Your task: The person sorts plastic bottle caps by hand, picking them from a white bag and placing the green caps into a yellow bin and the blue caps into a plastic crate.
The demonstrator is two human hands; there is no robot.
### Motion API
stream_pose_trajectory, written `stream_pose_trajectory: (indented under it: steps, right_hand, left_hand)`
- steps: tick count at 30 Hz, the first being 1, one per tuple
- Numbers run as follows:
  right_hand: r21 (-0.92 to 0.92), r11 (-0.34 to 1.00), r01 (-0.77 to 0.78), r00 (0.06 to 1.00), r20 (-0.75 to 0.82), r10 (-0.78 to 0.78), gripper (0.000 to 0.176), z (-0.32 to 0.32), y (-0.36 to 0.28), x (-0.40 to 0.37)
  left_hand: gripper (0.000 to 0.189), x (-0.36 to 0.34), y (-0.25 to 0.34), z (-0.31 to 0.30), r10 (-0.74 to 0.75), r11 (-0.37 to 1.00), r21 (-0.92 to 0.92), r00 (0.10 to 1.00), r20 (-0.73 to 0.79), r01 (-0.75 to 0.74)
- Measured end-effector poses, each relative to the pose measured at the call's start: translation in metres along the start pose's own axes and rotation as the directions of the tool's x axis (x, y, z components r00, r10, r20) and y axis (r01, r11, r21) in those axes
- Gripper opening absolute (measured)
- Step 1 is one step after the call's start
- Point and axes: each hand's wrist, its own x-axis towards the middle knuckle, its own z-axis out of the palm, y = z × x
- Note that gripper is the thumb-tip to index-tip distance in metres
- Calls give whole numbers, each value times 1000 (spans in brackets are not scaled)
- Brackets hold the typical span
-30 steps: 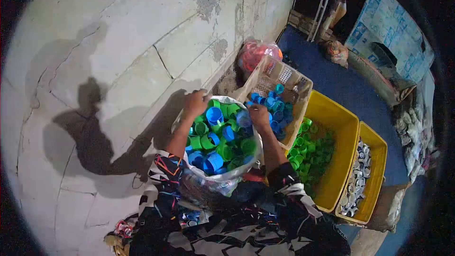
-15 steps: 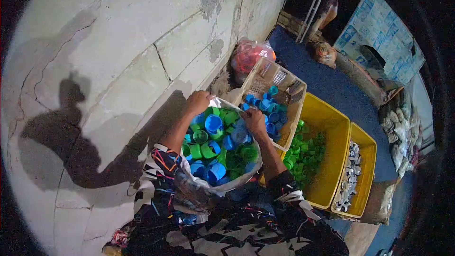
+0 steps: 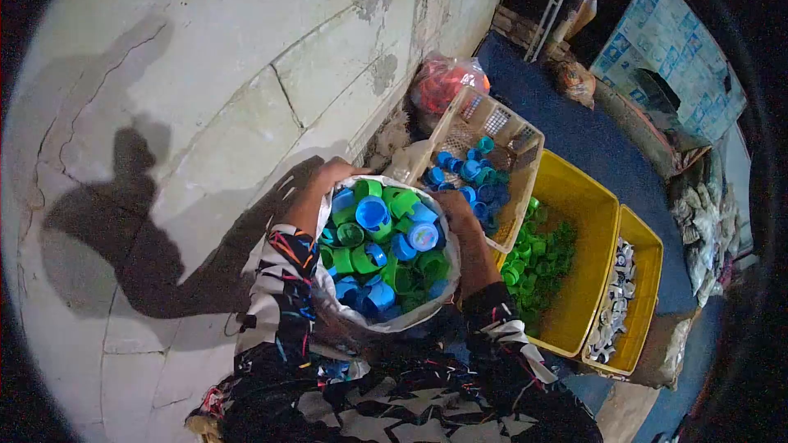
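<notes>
A white sack point(image 3: 386, 330) stands upright before me, its round mouth wide and filled with blue and green plastic caps point(image 3: 359, 260). My left hand point(image 3: 336, 172) has its fingers closed on the far left part of the sack's rim. On the right side, my right hand point(image 3: 454, 207) grips the rim, its fingers partly hidden behind the edge. Just beyond that hand is a cream plastic crate point(image 3: 525, 148) with blue caps inside.
Right of the crate, a large yellow bin point(image 3: 587, 221) holds green pieces. A smaller yellow bin point(image 3: 648, 271) contains grey-white pieces. Behind the crate lies a clear bag of red items point(image 3: 447, 82). A pale block wall point(image 3: 205, 98) rises at the left.
The sack's mouth has become rounder, and my right hand has moved slightly outward to the right along its rim. The crate and bins appear shifted a little to the right in view.
</notes>
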Motion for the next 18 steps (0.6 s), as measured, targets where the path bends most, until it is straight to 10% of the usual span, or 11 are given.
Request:
stream_pose_trajectory:
  steps: [6,15,18]
  right_hand:
    - [-69,998,0,888,-459,-32,32,23,-37,-65]
    - [-757,648,87,837,-297,-460,39,27,-29,-153]
    - [-742,670,27,877,-304,-372,38,30,-40,-154]
  left_hand:
    - [57,-27,-1,1,65,993,122,872,-486,-6]
    - [45,-129,-45,21,70,957,276,855,-514,88]
    - [31,-137,-49,12,-244,751,-648,965,-92,128]
